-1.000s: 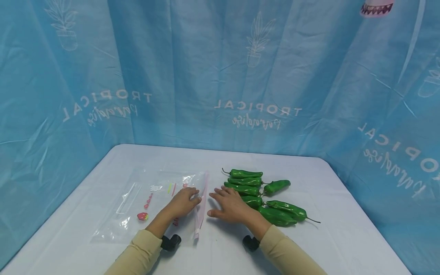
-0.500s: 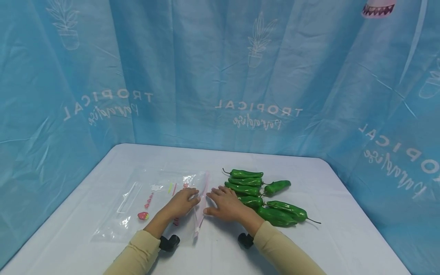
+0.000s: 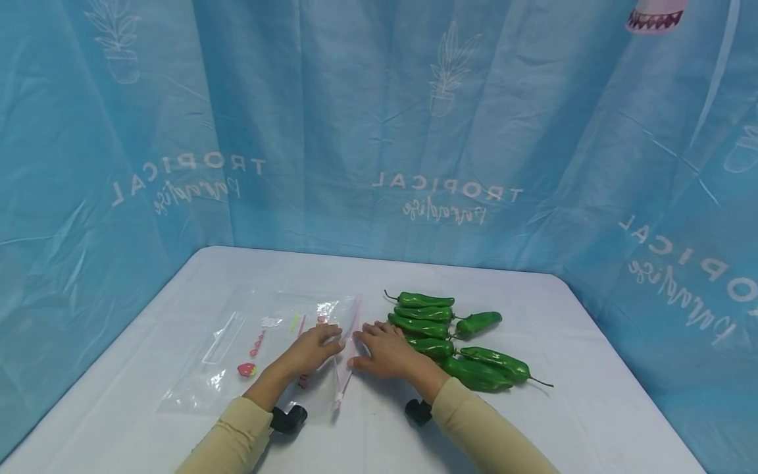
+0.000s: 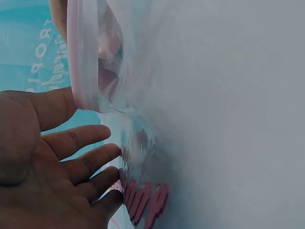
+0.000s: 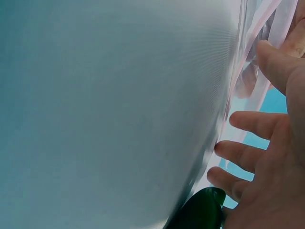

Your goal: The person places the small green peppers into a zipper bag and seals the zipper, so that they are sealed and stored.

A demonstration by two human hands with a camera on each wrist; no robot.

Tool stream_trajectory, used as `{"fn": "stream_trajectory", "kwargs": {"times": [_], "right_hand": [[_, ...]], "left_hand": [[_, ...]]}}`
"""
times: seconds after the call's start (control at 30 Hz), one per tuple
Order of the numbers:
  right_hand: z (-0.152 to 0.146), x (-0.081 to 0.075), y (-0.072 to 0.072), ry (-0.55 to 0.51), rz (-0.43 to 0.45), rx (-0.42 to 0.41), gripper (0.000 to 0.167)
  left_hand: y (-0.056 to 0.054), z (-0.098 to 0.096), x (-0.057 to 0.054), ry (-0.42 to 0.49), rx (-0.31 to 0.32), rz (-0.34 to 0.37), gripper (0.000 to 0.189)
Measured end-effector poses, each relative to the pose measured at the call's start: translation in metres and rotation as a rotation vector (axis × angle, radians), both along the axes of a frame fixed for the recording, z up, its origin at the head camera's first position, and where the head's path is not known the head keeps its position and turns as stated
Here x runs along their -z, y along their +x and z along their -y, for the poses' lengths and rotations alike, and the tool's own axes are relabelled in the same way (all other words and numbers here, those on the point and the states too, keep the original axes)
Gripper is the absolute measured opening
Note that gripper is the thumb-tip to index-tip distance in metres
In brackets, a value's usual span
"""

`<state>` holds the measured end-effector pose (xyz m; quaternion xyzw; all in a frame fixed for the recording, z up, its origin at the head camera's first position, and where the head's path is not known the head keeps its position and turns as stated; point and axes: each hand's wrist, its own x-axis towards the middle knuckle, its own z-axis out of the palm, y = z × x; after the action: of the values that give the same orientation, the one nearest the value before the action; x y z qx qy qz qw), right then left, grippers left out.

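A clear zip bag (image 3: 195, 388) with pink and red prints lies flat on the left of the table, its pink-edged mouth facing right. Over the bag near this mouth is my left hand (image 3: 310, 350), fingers spread and fairly straight. In the left wrist view its thumb touches the raised pink rim (image 4: 86, 71), and the other fingertips rest on the film. My right hand (image 3: 386, 352) reaches to the mouth from the right, fingers extended, its thumb close to the lifted rim in the right wrist view. Several green peppers (image 3: 422, 329) lie beside and partly behind the right hand.
One shorter pepper (image 3: 478, 322) lies right of the stacked row, and a long-stemmed one (image 3: 496, 362) lies nearer the front right. The white table (image 3: 568, 428) is bordered by a blue printed curtain (image 3: 331, 131) at the back and sides.
My right hand has moved a little left, up to the bag's mouth. The left hand has barely shifted, and the peppers stay in place.
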<state>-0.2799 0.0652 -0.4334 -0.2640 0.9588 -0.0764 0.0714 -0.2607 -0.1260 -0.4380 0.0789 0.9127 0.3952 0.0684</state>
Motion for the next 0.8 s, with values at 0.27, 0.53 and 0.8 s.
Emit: {"fn": "stream_trajectory", "kwargs": {"times": [0.27,0.53,0.8], "right_hand": [[0.0011,0.0018,-0.0017,0.0,0.017,0.018,0.067],[0.0022,0.002,-0.0023,0.041,0.006,0.004,0.069],[0.0044,0.0035,-0.0024,0.081,-0.016,-0.007,0.072]], "left_hand": [[-0.0004,0.0016,0.0025,0.048,-0.002,0.017,0.043],[-0.0006,0.0031,0.004,0.045,0.036,-0.01,0.041],[0.0005,0.006,0.0043,-0.002,0.075,-0.072,0.042]]}}
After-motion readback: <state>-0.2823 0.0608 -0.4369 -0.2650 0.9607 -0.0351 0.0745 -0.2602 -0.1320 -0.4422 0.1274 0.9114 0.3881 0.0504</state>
